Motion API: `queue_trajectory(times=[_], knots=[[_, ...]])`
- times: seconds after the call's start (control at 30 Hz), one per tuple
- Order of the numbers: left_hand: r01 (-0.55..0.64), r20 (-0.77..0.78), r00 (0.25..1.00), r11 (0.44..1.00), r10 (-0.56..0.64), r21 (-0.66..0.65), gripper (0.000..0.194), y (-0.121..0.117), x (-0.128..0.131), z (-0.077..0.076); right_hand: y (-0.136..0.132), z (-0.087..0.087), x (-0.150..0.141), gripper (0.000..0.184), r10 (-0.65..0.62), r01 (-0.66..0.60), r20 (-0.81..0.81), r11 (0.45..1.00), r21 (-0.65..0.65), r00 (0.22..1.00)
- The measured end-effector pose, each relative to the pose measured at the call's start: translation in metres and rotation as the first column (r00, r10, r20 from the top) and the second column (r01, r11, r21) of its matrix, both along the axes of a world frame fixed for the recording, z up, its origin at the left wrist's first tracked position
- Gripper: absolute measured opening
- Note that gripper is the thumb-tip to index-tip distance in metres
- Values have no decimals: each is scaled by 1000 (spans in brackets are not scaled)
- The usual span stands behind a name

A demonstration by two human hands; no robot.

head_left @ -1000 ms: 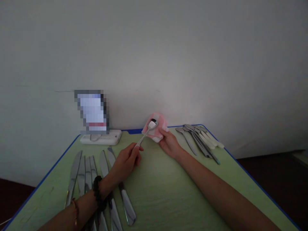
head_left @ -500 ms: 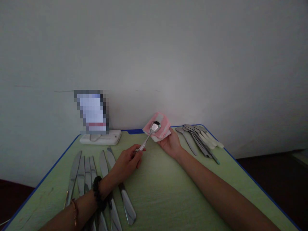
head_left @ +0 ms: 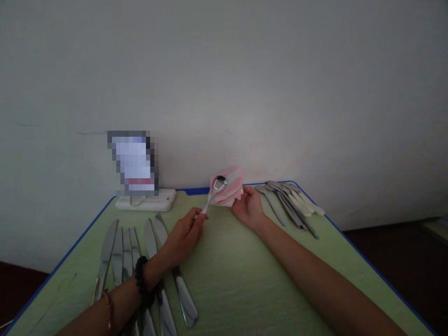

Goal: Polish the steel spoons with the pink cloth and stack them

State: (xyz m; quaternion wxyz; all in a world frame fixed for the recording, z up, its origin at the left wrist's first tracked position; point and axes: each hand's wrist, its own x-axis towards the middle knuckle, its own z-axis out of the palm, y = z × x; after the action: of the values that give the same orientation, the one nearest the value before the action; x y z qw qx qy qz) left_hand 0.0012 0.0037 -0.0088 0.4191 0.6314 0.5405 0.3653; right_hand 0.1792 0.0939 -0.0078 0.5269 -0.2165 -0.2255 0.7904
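Note:
A shiny metal spoon (head_left: 220,184) is held by its handle in my left hand (head_left: 185,235), the bowl pointing up and away from me. Behind the bowl is a folded pink, white and grey cloth (head_left: 233,184), which my right hand (head_left: 249,207) grips at its lower right side. Whether the bowl touches the cloth I cannot tell. Several table knives (head_left: 108,254) lie beneath and around my left forearm, partly hidden by it. To the right of my right hand rests a group of spoons (head_left: 287,203) with metal handles.
Cutlery with white handles (head_left: 308,203) lies at the right edge of the green table (head_left: 238,289). At the back left, a blurred phone (head_left: 135,161) leans upright on a white base (head_left: 147,200). A pale wall (head_left: 224,84) rises behind the table's blue edge.
The cloth shifted right, then back left, and has turned in my right hand, whose fingers have opened a little. The spoon's bowl moved right and then back left. The cutlery on the table stayed put.

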Motion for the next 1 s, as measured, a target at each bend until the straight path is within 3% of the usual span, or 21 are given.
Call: queue_trajectory(times=[0.33, 0.53, 1.0], knots=[[71, -219, 974, 996, -59, 47, 30, -1, 1, 9, -5, 1, -7, 18, 18, -24, 125, 999, 49, 992], [86, -269, 960, 996, -72, 39, 29, -2, 2, 11, -8, 0, -7, 31, 47, -76, 204, 988, 136, 978], [180, -495, 859, 982, -130, 54, 23, -6, 2, 10, -14, -2, -11, 26, -64, -43, 370, 961, 274, 927]])
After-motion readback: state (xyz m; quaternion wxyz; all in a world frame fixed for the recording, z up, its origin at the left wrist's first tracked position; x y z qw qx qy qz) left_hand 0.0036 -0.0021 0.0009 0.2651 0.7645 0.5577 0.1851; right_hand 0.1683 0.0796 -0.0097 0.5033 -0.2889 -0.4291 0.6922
